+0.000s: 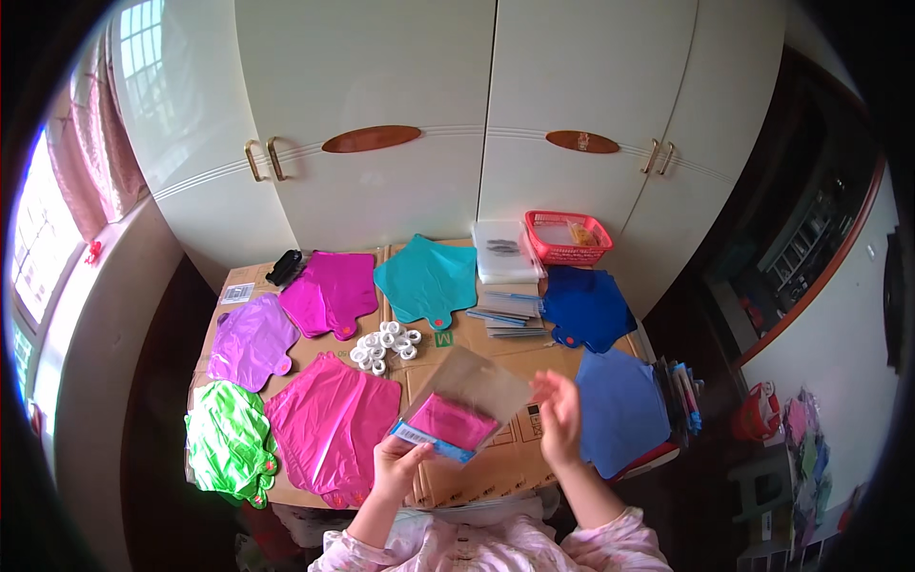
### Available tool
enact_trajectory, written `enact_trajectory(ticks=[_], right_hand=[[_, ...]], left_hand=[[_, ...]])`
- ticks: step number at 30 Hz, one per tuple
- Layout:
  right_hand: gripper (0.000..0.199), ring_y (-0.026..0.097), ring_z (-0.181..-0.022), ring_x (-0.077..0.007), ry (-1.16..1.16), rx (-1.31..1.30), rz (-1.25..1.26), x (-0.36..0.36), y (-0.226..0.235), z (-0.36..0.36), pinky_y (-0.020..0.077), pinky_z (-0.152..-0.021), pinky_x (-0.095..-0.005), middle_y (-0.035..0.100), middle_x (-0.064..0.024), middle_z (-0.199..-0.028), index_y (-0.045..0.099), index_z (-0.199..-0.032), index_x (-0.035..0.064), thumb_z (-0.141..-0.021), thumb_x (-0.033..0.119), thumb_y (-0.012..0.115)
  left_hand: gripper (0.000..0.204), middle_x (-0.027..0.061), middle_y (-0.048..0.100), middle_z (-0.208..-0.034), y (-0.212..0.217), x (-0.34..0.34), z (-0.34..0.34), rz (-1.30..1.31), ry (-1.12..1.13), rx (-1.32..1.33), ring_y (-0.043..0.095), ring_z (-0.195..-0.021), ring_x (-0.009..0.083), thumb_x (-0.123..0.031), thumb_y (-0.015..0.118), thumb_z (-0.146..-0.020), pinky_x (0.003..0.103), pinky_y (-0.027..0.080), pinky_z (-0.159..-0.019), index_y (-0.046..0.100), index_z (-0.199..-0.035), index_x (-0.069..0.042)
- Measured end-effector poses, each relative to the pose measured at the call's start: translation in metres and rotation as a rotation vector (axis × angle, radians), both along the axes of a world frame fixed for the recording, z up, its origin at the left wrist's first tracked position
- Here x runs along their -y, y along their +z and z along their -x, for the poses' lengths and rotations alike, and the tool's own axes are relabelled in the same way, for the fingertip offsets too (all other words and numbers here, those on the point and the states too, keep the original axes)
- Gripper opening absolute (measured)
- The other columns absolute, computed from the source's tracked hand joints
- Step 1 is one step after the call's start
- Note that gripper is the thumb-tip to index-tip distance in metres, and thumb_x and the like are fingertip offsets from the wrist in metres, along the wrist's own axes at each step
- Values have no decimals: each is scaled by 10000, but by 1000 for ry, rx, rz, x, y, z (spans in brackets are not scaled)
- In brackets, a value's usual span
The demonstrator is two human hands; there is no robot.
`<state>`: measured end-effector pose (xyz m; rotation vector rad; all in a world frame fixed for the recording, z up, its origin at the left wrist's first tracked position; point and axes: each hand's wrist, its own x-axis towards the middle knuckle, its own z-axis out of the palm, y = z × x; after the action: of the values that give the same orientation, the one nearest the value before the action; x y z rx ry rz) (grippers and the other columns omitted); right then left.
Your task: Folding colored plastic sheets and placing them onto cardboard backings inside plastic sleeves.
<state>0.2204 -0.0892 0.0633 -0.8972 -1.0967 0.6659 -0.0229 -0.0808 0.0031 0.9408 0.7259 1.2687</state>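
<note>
The packet (464,372) is of clear, glossy plastic. The pink sheet (338,419) appears foil-like, creased and shiny; the cardboard (457,488), matt. Cabinet doors (381,76) are smooth and glossy.

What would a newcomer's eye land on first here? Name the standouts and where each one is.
Probably the shiny sheets spread on the cardboard: bright green at the near left corner, hot pink beside it, teal toward the back. Next comes the clear packet with something pink inside, held near the front edge in the person's left grip. A heap of white rings sits mid-table.
</note>
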Motion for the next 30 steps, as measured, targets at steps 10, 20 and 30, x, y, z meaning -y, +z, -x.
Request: enact_trajectory(ticks=[10, 20, 30], right_hand=[[147, 567, -712, -34, 598, 167, 553, -24, 54, -37, 459, -625, -191, 672, -6, -826, 689, -992, -18, -896, 85, 645], [125, 484, -511, -38, 830, -331, 655, -13, 56, -28, 360, -444, -192, 621, 8, -727, 658, -909, 46, -820, 93, 733], [252, 619, -775, -81, 934, -529, 630, -10, 45, -21, 493, -718, -202, 650, -14, -891, 621, -1019, 25, -835, 161, 727]], left_hand=[[126, 46, 700, -893, 6, 3, 25, -28, -187, -85, 643, -806, 98, 3, 693, -835, 251, 523, -755, 690, -960, 13], [116, 72, 710, -897, 7, -3, 29, -27, -275, -15, 659, -835, 135, 4, 701, -815, 279, 521, -797, 703, -929, 22], [94, 57, 699, -802, 1, -7, 25, -29, -221, -8, 648, -737, 124, -35, 747, -782, 267, 515, -709, 698, -849, 10]])
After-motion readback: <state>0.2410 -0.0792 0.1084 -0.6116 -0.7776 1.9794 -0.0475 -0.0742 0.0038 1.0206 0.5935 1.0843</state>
